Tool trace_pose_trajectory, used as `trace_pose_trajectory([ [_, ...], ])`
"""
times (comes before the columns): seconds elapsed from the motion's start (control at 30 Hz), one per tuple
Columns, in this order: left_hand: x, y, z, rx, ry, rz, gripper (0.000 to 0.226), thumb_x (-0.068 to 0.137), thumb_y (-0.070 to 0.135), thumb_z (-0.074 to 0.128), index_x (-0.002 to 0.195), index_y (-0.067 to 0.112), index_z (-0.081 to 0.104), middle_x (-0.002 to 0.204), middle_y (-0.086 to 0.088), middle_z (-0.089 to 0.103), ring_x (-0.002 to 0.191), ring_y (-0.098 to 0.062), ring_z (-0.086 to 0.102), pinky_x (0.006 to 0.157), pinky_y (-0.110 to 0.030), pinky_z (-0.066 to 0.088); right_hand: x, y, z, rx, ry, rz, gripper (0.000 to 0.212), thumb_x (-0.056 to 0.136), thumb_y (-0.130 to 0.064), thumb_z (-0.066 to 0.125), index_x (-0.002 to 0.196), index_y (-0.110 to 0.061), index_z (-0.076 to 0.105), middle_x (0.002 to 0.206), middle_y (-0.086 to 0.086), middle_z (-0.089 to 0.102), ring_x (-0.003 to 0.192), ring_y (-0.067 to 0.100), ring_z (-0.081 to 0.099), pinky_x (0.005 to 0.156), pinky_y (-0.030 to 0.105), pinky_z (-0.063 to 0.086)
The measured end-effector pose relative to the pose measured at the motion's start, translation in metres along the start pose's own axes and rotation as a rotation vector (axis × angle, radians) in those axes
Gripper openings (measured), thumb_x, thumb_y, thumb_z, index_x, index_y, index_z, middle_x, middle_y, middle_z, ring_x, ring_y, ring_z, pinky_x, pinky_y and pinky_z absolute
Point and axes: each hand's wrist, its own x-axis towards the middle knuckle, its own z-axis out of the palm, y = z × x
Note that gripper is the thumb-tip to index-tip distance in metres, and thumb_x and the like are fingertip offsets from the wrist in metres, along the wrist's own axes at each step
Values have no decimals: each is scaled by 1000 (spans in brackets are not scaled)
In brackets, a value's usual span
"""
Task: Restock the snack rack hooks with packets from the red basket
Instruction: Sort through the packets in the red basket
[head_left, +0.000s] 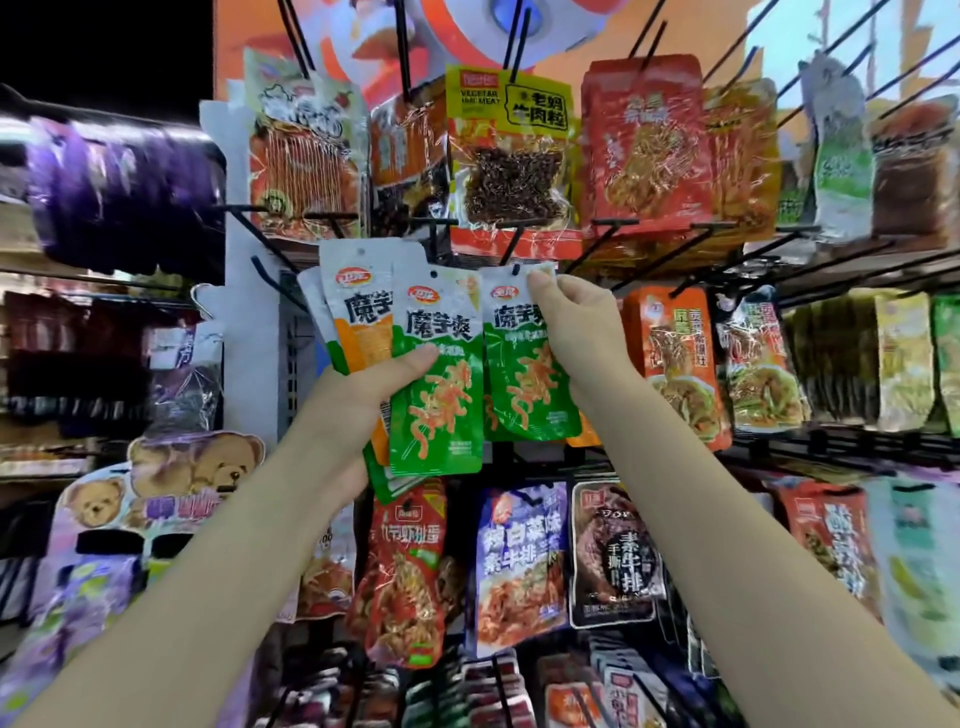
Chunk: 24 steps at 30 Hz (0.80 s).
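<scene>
Both hands up at the snack rack (675, 249), packets in each

The rack fills the whole view, rows of black hooks with hanging snacks; top row has a yellow-topped packet (511, 156) of dark shreds, bottom row a red one (410, 577) and a blue one (519, 561); left hand (358, 410) holds a fanned bunch of packets (374, 332), thumb across the front green one (439, 384), fingers curled behind, orange ones tucked at the back; right hand (576, 322) pinches the top corner of a single green packet (524, 374), fingers narrow on it, its top edge right at the tip of a middle-row hook (511, 249); can't tell if it's threaded on; no red basket in the shot.
</scene>
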Motion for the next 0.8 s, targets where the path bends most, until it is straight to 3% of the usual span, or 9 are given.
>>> trace_pose_trajectory([
  [0.07,0,0,4,-6,-26,-5,49,58,29,94,101,14,79,110,-11,76,106,-37,71,97,-60,53,0,4,0,-72,21,-42,39,101,-29,58,67,-16,44,53,-11,35,47,5,33,38,18,23],
  [0.13,-1,0,8,-2,-45,-10,48,59,24,93,104,13,78,109,-12,77,102,-36,73,95,-59,54,-4,6,-1,-164,107,-116,14,97,-29,64,96,-17,58,77,-2,53,66,11,50,48,17,36],
  [0.23,-1,-3,10,-15,-54,-2,58,55,27,95,107,11,77,109,-13,77,101,-36,73,95,-59,54,-18,0,-4,-149,201,-273,19,100,-32,59,92,-14,60,77,6,55,68,13,51,62,26,40],
  [0.33,-1,-3,15,-27,-85,-9,56,63,28,89,114,10,75,112,-15,75,103,-38,72,96,-60,53,-35,-4,0,-56,-40,-172,56,101,-43,54,80,8,54,65,22,49,60,21,47,67,41,40],
  [0.47,-1,-4,18,-36,-62,-6,64,60,46,94,114,16,76,112,-10,76,104,-34,73,97,-57,54,-32,-2,4,27,-121,-90,52,94,-49,60,95,3,63,90,29,64,76,31,60,68,51,47],
  [0.53,2,1,18,-15,-22,-56,69,64,59,86,116,16,74,98,-9,78,89,-26,76,86,-48,61,-25,-2,0,48,-70,-39,48,100,-43,55,100,5,60,86,17,56,77,26,53,69,43,41],
  [0.63,-1,5,-2,-55,-123,8,41,105,28,49,133,-1,58,50,-11,66,41,-11,64,45,-21,54,-9,-3,-5,30,-57,17,46,100,-46,51,88,-2,54,81,10,44,72,22,44,68,34,35],
  [0.73,8,4,-10,-61,-103,-18,30,108,22,39,117,-1,56,56,-9,70,43,-19,67,36,-25,49,-1,-1,-4,-42,-46,46,42,104,-37,49,80,-2,49,75,9,39,66,19,37,59,29,28],
  [0.8,11,-1,-6,-34,-66,-44,28,105,20,43,113,0,62,75,-14,76,55,-22,72,44,-29,56,2,4,-4,-74,-46,54,34,103,-34,51,81,-8,49,73,10,38,65,20,36,58,31,26],
])
